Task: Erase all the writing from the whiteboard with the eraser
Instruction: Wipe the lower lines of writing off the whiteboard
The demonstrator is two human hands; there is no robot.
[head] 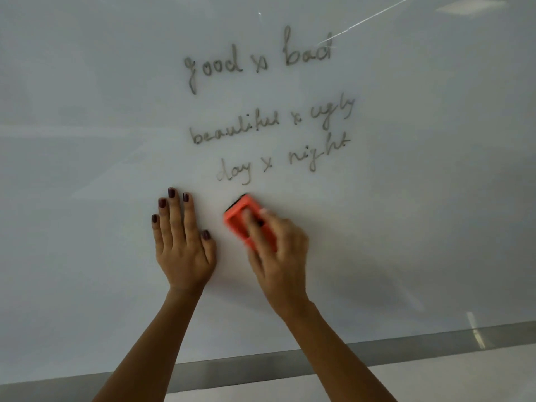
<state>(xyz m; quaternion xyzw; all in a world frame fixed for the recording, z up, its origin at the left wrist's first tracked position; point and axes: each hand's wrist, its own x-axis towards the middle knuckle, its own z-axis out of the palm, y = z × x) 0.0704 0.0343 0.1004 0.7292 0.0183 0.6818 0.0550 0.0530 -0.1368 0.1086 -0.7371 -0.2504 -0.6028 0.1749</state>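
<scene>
Whiteboard bears three handwritten cursive lines, top to bottom: "good x bad"; "beautiful x ugly"; "day x night". No other legible markings.

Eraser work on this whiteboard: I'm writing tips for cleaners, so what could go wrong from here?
1. The left hand lies flat on the whiteboard just below "day x night"; sliding up, it may smear ink.
2. The right hand holds the orange eraser below all three lines; short strokes could miss "good x bad".

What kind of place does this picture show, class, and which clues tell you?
Probably a classroom: a wall whiteboard with handwritten opposites such as "day x night", and an orange eraser held in the right hand.
</scene>
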